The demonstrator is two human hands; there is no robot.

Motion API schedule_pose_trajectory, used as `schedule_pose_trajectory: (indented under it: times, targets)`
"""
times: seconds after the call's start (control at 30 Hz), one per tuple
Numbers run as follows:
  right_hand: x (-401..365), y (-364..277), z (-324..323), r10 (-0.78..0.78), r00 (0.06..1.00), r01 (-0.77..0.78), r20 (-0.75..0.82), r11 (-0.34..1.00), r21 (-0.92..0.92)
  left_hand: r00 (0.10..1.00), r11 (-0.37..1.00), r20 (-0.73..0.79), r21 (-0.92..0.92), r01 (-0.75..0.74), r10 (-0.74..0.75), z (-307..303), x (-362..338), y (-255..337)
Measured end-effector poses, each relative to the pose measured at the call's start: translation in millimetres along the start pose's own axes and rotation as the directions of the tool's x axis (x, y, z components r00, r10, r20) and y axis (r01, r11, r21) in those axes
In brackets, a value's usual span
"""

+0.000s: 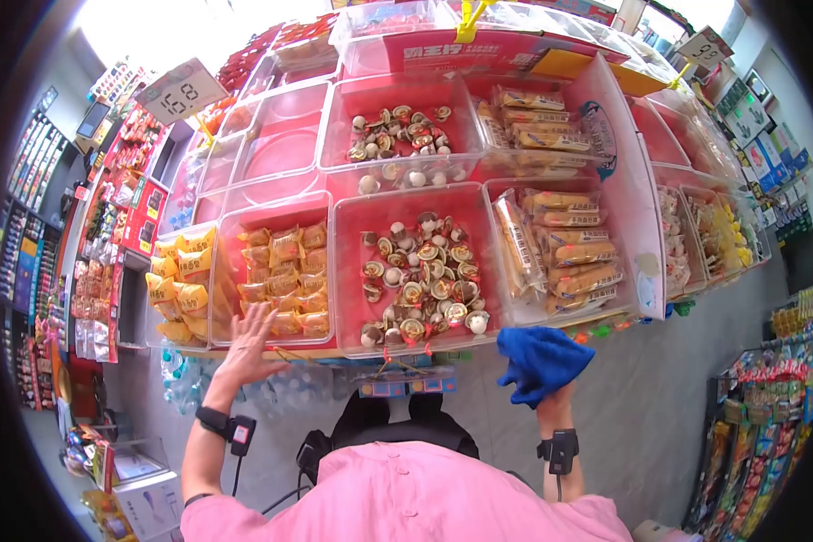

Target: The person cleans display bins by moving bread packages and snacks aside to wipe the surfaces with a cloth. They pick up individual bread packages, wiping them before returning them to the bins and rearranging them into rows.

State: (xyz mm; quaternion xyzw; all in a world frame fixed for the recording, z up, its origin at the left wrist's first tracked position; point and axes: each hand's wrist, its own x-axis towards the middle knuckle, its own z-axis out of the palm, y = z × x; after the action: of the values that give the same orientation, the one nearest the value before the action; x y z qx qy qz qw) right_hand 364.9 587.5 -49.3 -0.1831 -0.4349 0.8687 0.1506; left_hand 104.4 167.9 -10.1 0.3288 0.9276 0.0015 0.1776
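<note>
My left hand (pixel 247 350) is held up with its fingers spread, holding nothing. Its fingertips overlap the front of a clear bin of orange-brown wrapped snacks (pixel 285 262). A bunched blue cloth (pixel 544 363) is gripped in my right hand (pixel 557 403), and it covers most of the fingers. The cloth is just in front of a bin with long wrapped bread sticks (pixel 576 239). Between the two hands, a clear bin holds many small round brown and white pieces (pixel 425 275).
Behind are more clear bins, including one with similar round pieces (pixel 397 133) and another of wrapped sticks (pixel 542 122). Price signs (pixel 181 90) stand on the display. Stocked shelves (pixel 759 443) rise at the right, and hanging packets (pixel 99 280) at the left. Grey floor (pixel 696 334) shows around the stand.
</note>
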Motion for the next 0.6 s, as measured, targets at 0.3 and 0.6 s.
schedule_pose_trajectory:
  times: [0.3, 0.6]
  targets:
    - [-13.6, 13.0, -12.2, 0.006, 0.975, 0.033, -0.221, 0.984, 0.173, 0.948, 0.931, -0.086, -0.181, -0.318, 0.307, 37.0, 60.9, 68.1]
    - [38.6, 14.2, 77.3, 0.07, 0.997, -0.069, -0.021, 0.996, 0.055, 0.951, 0.928, -0.008, -0.216, -0.303, 0.308, 34.2, 60.5, 65.3]
